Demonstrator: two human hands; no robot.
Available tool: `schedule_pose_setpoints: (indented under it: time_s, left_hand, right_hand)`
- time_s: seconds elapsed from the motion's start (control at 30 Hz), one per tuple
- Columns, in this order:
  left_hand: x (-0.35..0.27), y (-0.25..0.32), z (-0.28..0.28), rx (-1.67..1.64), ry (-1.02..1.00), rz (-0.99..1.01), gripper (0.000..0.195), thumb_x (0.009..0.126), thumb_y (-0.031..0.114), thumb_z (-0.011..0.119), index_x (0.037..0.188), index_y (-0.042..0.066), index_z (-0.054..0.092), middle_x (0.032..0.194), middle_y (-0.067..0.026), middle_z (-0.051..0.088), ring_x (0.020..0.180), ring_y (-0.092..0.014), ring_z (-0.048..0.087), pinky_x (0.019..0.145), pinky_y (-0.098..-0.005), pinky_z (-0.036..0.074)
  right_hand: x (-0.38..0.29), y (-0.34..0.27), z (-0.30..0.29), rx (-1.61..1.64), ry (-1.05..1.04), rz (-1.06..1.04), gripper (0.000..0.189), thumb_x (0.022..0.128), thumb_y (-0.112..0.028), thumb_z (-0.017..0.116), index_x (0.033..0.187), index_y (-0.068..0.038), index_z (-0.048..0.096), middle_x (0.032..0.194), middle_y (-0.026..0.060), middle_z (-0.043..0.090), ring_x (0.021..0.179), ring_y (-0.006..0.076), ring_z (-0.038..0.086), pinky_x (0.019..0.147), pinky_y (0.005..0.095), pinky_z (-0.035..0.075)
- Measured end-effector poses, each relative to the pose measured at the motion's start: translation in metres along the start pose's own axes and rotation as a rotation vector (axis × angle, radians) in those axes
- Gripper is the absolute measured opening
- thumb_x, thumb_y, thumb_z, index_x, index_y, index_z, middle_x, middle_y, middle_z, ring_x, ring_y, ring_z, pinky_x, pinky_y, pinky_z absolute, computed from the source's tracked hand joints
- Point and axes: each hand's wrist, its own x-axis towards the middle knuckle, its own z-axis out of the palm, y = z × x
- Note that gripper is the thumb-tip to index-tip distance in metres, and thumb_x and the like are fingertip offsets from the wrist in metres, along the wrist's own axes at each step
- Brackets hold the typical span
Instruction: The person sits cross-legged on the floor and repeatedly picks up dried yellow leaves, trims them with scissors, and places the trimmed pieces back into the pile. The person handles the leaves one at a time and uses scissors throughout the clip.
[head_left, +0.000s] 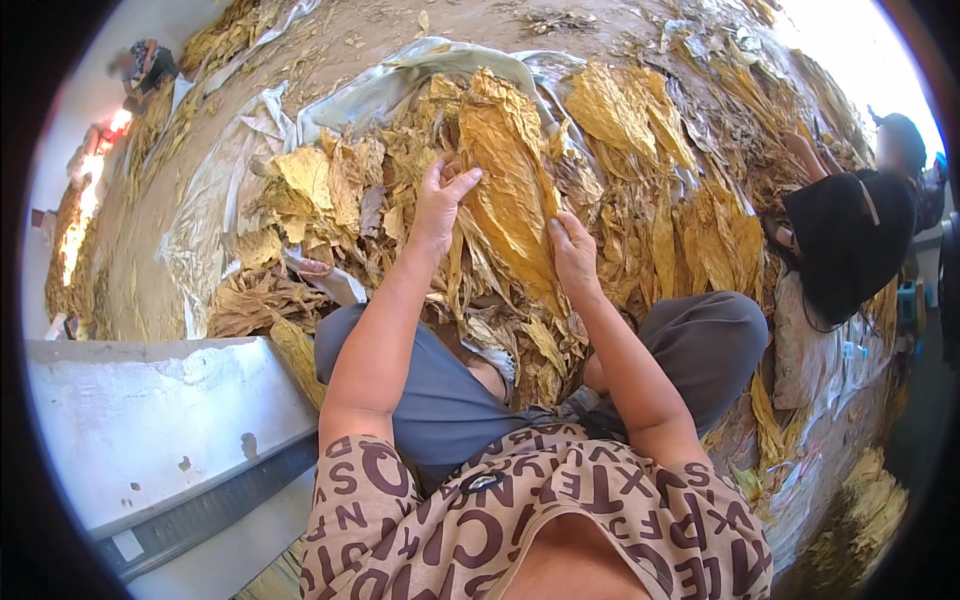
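Observation:
A large golden-brown dried leaf, apparently tobacco (504, 169), stretches lengthwise in front of me. My right hand (576, 251) pinches its right edge between thumb and fingers. On the other side, my left hand (444, 196) has its thumb and fingers apart, with the thumb tip at the leaf's left edge; I see nothing held in it. Beneath both hands spreads a heap of crumpled dried leaves (480, 262). Yellow leaves (304, 180) lie left of my left hand. Broad flat leaves (615, 112) rest beyond my right hand.
Pale plastic sheeting (420, 64) curves behind the heap. A low white wall (165, 420) stands at my left. One person in black (847, 232) sits at right among leaves; another person (146, 67) is far left. My bent knees (705, 337) flank the heap.

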Motion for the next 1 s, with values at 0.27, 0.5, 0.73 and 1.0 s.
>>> schedule_pose_setpoints:
  time_s: [0.27, 0.5, 0.73, 1.0]
  left_hand:
    - [-0.009, 0.019, 0.002, 0.544, 0.044, 0.206, 0.041, 0.072, 0.017, 0.075, 0.103, -0.004, 0.058, 0.097, -0.0083, 0.061, 0.088, -0.014, 0.056, 0.082, -0.0259, 0.044]
    - [-0.022, 0.035, 0.005, 0.288, -0.206, -0.141, 0.021, 0.073, 0.012, 0.073, 0.087, -0.001, 0.065, 0.080, -0.0035, 0.064, 0.067, -0.010, 0.058, 0.064, -0.0231, 0.048]
    - [-0.020, 0.029, -0.006, 0.753, -0.191, 0.009, 0.014, 0.071, 0.011, 0.069, 0.080, 0.001, 0.066, 0.069, -0.0053, 0.063, 0.056, -0.009, 0.055, 0.051, -0.0228, 0.047]
    - [0.006, 0.036, -0.038, 0.808, 0.221, 0.187, 0.007, 0.075, 0.007, 0.063, 0.079, 0.002, 0.064, 0.067, -0.0083, 0.063, 0.052, -0.010, 0.056, 0.047, -0.0207, 0.046]
  right_hand:
    - [-0.004, -0.004, -0.008, -0.254, 0.041, -0.186, 0.012, 0.089, -0.008, 0.053, 0.097, 0.000, 0.057, 0.075, 0.0018, 0.055, 0.069, 0.0100, 0.046, 0.063, 0.0237, 0.041]
    - [-0.002, -0.015, -0.015, -0.074, -0.120, 0.080, 0.024, 0.086, -0.016, 0.060, 0.103, 0.000, 0.056, 0.079, 0.0034, 0.060, 0.068, 0.0106, 0.052, 0.062, 0.0252, 0.044]
    - [-0.014, -0.059, -0.018, 0.094, -0.341, 0.353, 0.027, 0.081, -0.015, 0.066, 0.100, 0.003, 0.059, 0.081, 0.0025, 0.062, 0.067, 0.0077, 0.055, 0.058, 0.0222, 0.045]
    - [-0.020, -0.065, -0.040, -0.036, -0.290, 0.274, 0.028, 0.082, -0.014, 0.065, 0.103, 0.003, 0.059, 0.086, 0.0019, 0.061, 0.074, 0.0069, 0.053, 0.065, 0.0227, 0.045]
